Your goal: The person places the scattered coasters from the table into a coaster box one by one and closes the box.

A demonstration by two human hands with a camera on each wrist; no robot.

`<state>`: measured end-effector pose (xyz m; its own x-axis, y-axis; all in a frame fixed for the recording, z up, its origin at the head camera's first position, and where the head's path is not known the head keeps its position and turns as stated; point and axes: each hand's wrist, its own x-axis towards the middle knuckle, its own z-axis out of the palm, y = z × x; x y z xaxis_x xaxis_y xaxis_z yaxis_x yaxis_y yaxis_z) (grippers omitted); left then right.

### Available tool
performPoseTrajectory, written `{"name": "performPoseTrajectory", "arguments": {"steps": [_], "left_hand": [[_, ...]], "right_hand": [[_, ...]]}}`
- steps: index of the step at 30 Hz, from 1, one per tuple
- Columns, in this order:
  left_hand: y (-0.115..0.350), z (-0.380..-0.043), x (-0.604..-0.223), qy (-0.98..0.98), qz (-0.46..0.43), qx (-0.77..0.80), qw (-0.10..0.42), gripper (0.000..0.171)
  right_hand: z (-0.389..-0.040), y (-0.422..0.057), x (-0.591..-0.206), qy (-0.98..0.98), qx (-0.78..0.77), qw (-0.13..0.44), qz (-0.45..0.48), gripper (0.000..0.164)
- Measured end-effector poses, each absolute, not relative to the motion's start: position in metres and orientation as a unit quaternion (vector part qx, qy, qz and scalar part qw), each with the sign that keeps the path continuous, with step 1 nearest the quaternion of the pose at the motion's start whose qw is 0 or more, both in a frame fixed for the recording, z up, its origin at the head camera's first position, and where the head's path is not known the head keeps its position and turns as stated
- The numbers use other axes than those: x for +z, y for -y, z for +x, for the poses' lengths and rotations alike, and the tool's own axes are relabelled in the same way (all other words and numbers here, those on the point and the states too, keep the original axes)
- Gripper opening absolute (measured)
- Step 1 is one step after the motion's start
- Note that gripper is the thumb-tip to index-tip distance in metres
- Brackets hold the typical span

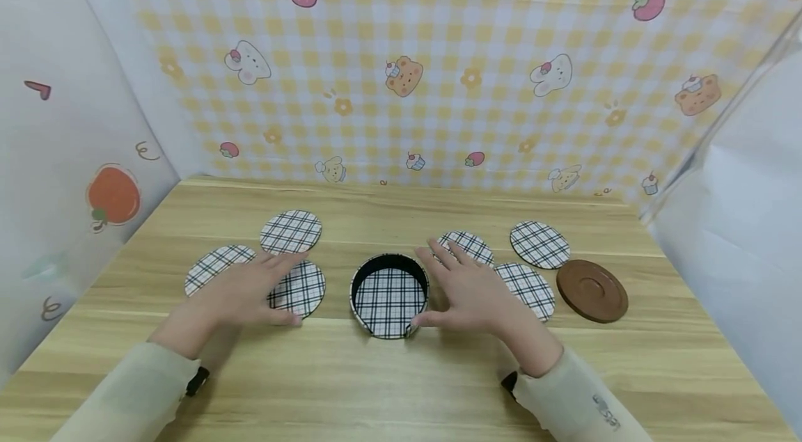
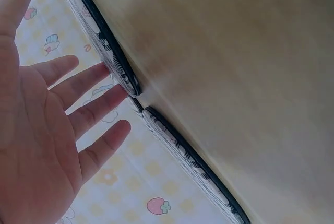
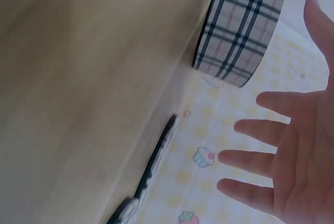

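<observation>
On the wooden table stands a round plaid coaster holder (image 1: 388, 262) with a black inner wall; whether its plaid bottom is a coaster I cannot tell. My left hand (image 1: 244, 291), fingers spread, hovers over a group of three plaid coasters, among them a back one (image 1: 291, 230) and a right one (image 1: 305, 289). Just right of the holder, my right hand (image 1: 474, 294) is also spread, partly covering a plaid coaster (image 1: 471, 244). Both palms look bare in the wrist views. The holder's outer wall (image 3: 240, 31) stands apart from the right fingers there.
Two more plaid coasters, a far one (image 1: 540, 244) and a near one (image 1: 532, 294), lie to the right. Beside them is a brown round coaster (image 1: 592, 291) with a recessed centre. A yellow checked cloth (image 1: 351, 80) hangs behind the table, with pale side walls.
</observation>
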<state>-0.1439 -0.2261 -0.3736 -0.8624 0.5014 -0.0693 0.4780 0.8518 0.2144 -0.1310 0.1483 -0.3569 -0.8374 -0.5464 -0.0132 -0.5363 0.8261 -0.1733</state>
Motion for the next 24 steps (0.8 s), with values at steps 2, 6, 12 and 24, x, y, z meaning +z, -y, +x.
{"name": "performPoseTrajectory", "arguments": {"steps": [2, 6, 12, 24], "left_hand": [[0.226, -0.143, -0.374, -0.961, 0.254, 0.089, 0.062, 0.108], [0.226, -0.143, -0.373, -0.962, 0.255, 0.075, 0.062, 0.109], [0.224, -0.144, -0.371, -0.962, 0.256, 0.071, 0.066, 0.107], [0.225, -0.146, -0.373, -0.954, 0.265, 0.101, 0.094, 0.101]], "right_hand": [[-0.132, -0.145, -0.357, -0.952, -0.087, 0.041, -0.29, 0.105], [-0.134, -0.139, -0.357, -0.948, -0.09, 0.061, -0.298, 0.11], [-0.138, -0.136, -0.357, -0.942, -0.099, 0.096, -0.307, 0.115], [-0.145, -0.136, -0.36, -0.929, -0.145, 0.128, -0.315, 0.116]]}}
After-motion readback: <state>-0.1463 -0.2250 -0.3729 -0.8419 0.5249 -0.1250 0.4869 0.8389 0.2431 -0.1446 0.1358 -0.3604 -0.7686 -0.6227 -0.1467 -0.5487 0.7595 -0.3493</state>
